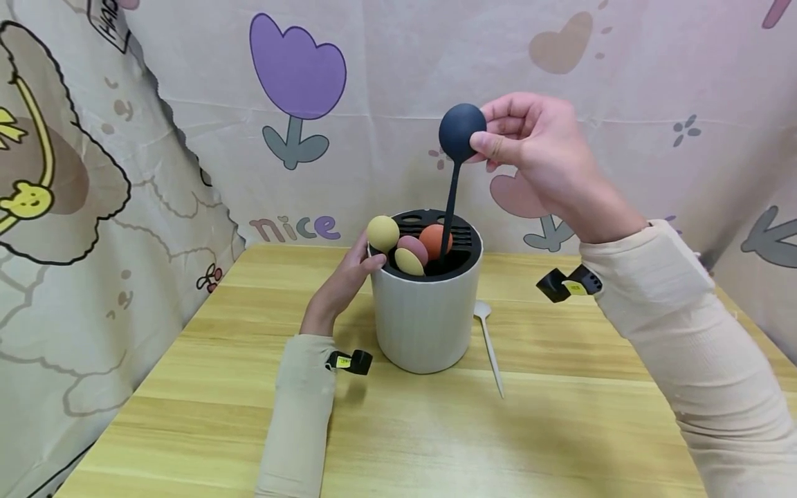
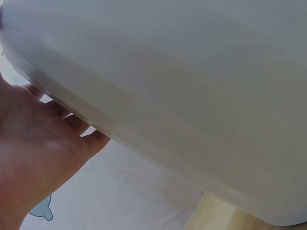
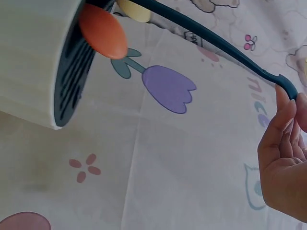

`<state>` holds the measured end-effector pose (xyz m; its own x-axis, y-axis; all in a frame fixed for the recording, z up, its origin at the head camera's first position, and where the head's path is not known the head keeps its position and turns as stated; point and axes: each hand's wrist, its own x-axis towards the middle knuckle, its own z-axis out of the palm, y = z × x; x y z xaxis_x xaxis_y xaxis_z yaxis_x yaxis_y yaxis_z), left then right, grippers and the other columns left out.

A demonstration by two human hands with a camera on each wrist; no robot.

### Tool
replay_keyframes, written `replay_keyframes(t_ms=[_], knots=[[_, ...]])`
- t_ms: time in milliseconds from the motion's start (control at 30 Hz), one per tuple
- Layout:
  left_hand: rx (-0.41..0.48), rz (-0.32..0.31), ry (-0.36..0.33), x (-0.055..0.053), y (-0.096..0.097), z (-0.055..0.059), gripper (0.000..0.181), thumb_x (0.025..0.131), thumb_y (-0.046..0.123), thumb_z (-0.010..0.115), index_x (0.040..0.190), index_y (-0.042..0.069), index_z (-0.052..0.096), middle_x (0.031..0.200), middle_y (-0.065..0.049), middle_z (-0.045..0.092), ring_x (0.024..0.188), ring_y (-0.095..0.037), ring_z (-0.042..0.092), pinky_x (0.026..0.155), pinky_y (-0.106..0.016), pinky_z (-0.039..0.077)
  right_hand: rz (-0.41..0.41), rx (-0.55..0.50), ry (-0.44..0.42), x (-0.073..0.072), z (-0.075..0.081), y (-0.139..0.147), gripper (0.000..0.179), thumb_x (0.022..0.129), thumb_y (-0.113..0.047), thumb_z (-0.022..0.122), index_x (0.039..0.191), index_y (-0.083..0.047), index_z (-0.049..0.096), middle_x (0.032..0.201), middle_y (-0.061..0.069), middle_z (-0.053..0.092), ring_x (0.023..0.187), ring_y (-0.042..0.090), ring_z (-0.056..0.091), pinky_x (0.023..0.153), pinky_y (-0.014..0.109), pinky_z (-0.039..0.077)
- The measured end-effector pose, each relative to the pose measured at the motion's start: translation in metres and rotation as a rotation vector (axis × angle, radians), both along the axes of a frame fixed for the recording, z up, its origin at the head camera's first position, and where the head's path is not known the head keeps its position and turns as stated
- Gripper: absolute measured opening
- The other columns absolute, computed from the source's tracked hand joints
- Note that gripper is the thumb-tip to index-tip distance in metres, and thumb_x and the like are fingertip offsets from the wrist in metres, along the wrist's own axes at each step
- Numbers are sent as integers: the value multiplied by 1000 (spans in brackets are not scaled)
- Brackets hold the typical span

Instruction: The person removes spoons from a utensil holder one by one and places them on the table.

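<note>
Dark ladle [image 1: 463, 128]: bowl uppermost, its edge pinched by the right hand [image 1: 540, 146]; handle's lower end inside the white holder [image 1: 426, 321]. Left hand [image 1: 344, 278], well below, grips the holder's side, thumb at rim. Pale spoon [image 1: 490, 346] lies beside the holder.

Holder [image 1: 423, 318] blocks middle; free room right of white spoon [image 1: 490, 349].

A flower-printed cloth [image 1: 398, 69] hangs behind a wooden table [image 1: 448, 443].
</note>
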<state>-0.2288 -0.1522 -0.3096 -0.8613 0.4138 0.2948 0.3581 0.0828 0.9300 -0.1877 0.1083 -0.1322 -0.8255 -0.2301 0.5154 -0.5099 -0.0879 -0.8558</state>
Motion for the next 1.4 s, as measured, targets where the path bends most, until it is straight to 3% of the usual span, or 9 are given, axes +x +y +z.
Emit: replay_keyframes(t_ms=[200, 467, 733, 1067, 1167, 1400], knots=[[7, -4, 8, 1, 0, 0, 88, 81, 41, 48, 155, 12, 12, 158, -10, 15, 144, -25, 9, 112, -57, 8, 46, -100, -25, 4, 4, 4, 13, 79, 10, 70, 91, 10, 66, 80, 18, 70, 63, 23, 69, 57, 24, 52], [10, -9, 8, 1, -1, 1, 86, 82, 40, 47, 155, 12, 14, 157, -11, 17, 144, -25, 11, 112, -57, 8, 2, -54, -123, 11, -1, 5, 17, 79, 4, 74, 94, 8, 68, 83, 19, 71, 67, 23, 70, 59, 23, 53], [15, -12, 0, 1, -1, 0, 88, 81, 41, 49, 155, 12, 12, 158, -11, 15, 144, -24, 9, 113, -56, 7, 13, -108, -208, 19, -26, 12, 18, 79, 5, 73, 97, 4, 70, 84, 17, 71, 66, 21, 69, 66, 27, 56], [22, -19, -2, -1, -2, -2, 91, 80, 43, 50, 156, 12, 10, 159, -9, 12, 145, -23, 6, 113, -55, 6, 74, -13, -175, 27, -62, 19, 39, 86, 0, 68, 124, -4, 64, 99, 11, 70, 85, 19, 66, 82, 27, 52], [23, -16, -7, -1, -2, -2, 91, 79, 43, 50, 156, 12, 11, 158, -10, 13, 144, -24, 7, 113, -56, 6, 57, -16, -212, 31, -71, 22, 39, 85, 0, 69, 124, -4, 66, 101, 11, 70, 91, 20, 66, 85, 27, 51], [25, -23, -8, -2, -1, -3, 91, 79, 45, 50, 155, 13, 11, 157, -10, 15, 144, -25, 9, 112, -56, 8, 18, -9, -267, 37, -90, 31, 46, 77, 8, 73, 120, -9, 69, 94, 9, 72, 86, 17, 67, 81, 24, 51]])
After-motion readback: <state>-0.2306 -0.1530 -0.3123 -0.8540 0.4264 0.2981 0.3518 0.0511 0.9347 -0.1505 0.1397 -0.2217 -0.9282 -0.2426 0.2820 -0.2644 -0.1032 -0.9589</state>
